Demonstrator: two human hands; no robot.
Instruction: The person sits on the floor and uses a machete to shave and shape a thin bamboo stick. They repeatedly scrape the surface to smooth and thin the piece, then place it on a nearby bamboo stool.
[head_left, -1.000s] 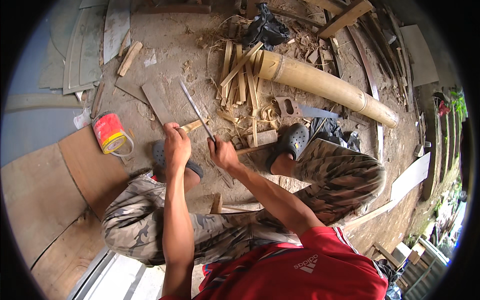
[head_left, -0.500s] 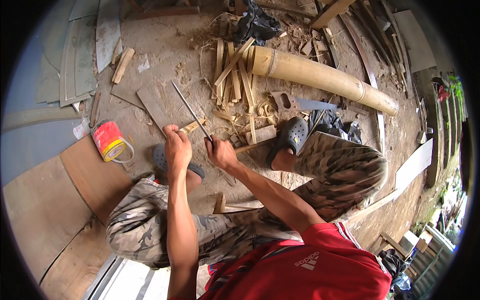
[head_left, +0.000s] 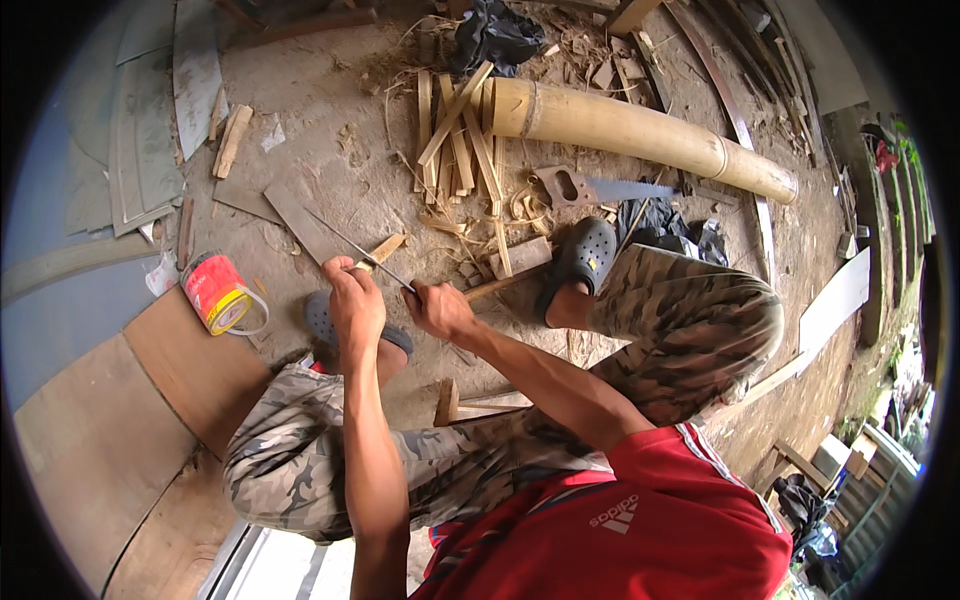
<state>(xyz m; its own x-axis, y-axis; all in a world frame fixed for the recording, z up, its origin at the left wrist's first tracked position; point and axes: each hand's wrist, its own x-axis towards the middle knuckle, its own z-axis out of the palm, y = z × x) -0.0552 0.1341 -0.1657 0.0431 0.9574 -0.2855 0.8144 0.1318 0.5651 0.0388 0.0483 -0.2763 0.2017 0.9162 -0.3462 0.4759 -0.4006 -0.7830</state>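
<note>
Now, the left hand (head_left: 357,305) is closed on a short strip (head_left: 388,247), and its fingers and thumb are clamped around the near end. The other end of the strip points forward and a little to the right. The right hand (head_left: 441,311) is wrapped around the handle of a knife (head_left: 345,237), which is mostly hidden in the fist. The thin blade points forward and to the left, and it crosses the strip just ahead of the left hand; I cannot tell whether they touch. Both hands are above the floor, between the two clogs (head_left: 588,250). Farther ahead, several pale sticks (head_left: 450,150) lie in a loose pile, beside the end of a thick bamboo (head_left: 630,133). A saw (head_left: 622,190) lies below this bamboo, and a red can (head_left: 212,288) lies tipped at the left.
</note>
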